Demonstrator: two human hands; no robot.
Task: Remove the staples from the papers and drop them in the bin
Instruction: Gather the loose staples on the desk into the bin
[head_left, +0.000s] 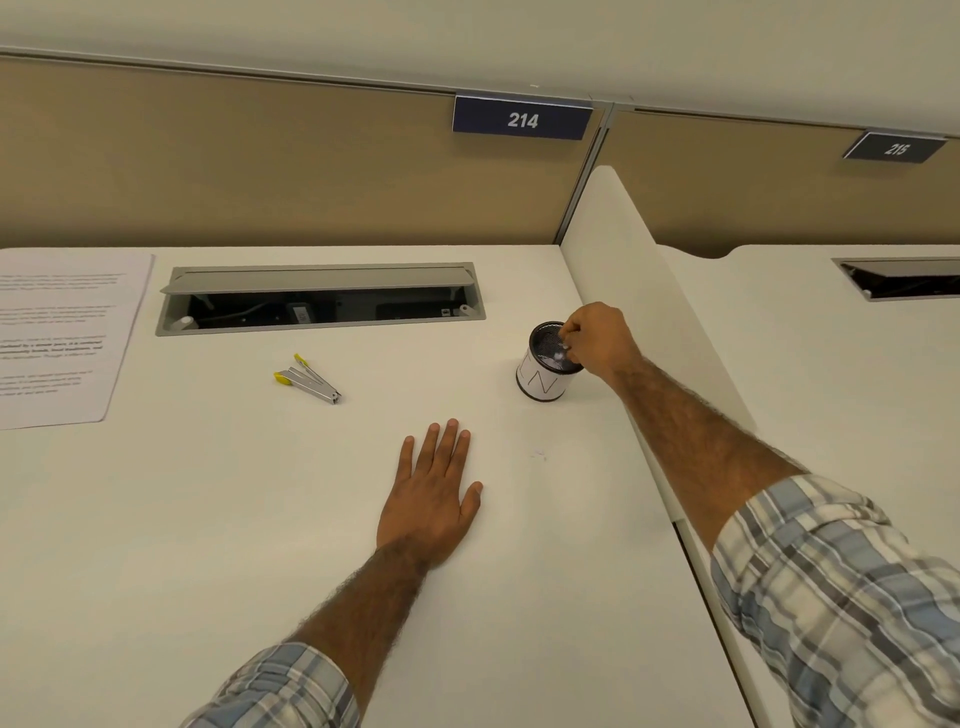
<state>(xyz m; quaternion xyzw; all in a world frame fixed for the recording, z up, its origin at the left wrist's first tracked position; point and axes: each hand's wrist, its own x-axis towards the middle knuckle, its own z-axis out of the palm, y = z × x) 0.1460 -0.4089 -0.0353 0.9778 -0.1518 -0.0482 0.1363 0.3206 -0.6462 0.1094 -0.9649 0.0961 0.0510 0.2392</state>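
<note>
A person's right hand hangs over the mouth of the bin, fingertips pinched together just above its rim; whether a staple sits between them cannot be told at this size. The bin is a small round cup of black mesh, wrapped in a white paper label with hand-drawn dark letters, and it stands upright on the white desk. Pale specks show inside it, too small to name.

The left hand lies flat on the desk, nearer the person than the bin, fingers spread and straight, holding nothing. Both forearms are bare below rolled plaid sleeves in blue, grey and cream.

Left of the bin lies the staple remover, a slim tool of bright metal with yellow tips, its two arms splayed apart. Well beyond it, at the far left edge of the desk, rests a printed white paper, flat, its text blurred. Behind the remover, a grey metal cable tray sits sunk in the desk with its lid tilted up. Just right of the bin rises a smooth white divider with a rounded top. Behind the bin, a dark blue sign on the tan fabric partition reads 214.
</note>
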